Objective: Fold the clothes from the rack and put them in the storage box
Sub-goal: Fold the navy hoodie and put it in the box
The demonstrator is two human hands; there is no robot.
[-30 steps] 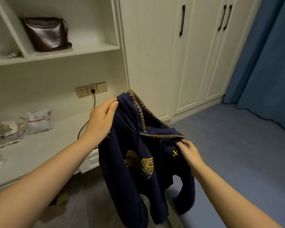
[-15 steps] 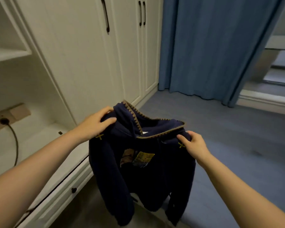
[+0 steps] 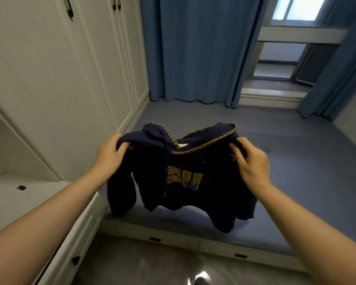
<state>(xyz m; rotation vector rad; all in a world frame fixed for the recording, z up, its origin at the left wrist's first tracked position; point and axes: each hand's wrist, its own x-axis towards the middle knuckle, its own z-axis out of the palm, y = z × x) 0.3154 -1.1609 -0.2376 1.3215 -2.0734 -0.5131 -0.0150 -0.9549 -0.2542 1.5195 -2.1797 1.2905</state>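
Note:
A dark navy hoodie [image 3: 152,177] with tan stitched hood trim and a yellow chest print hangs spread in front of me, front side facing me. My left hand [image 3: 109,155] grips its left shoulder and my right hand [image 3: 253,163] grips its right shoulder. The sleeves and hem dangle just above the front part of a raised grey-blue platform [image 3: 296,182]. No rack or storage box is in view.
White wardrobe doors [image 3: 60,79] line the left side, with a white desk top and drawers [image 3: 29,202] at lower left. Blue curtains [image 3: 193,48] hang behind the platform, beside a window alcove [image 3: 280,64]. The platform's front has drawers [image 3: 155,239] above a glossy floor.
My view has swung right from the shelves and desk toward the platform and curtains. Both hands have moved apart, spreading the hoodie by its shoulders over the platform.

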